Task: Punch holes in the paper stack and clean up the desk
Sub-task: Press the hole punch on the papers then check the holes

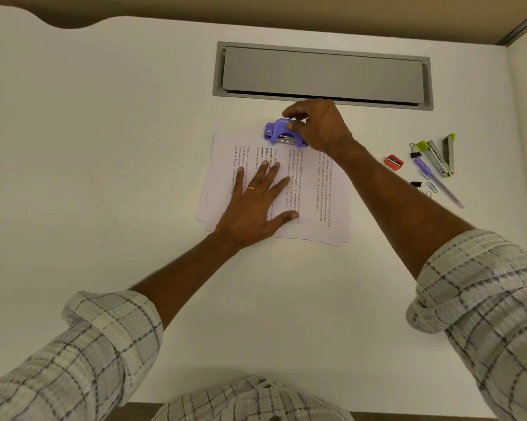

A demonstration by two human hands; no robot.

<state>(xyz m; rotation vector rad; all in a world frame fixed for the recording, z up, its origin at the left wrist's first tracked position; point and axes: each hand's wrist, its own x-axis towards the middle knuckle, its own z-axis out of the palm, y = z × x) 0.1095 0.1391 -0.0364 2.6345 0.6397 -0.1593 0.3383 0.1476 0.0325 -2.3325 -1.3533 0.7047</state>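
Both hands busy: left hand [250, 205] flat, pinning stack [314, 192]; right hand [317, 126] gripping punch [279, 132] on far edge; next, press down.

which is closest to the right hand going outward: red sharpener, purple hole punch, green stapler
From the right hand in the head view:
1. purple hole punch, under its fingers at the paper stack's far edge
2. red sharpener, on the desk to the right
3. green stapler, farther right, beyond the sharpener
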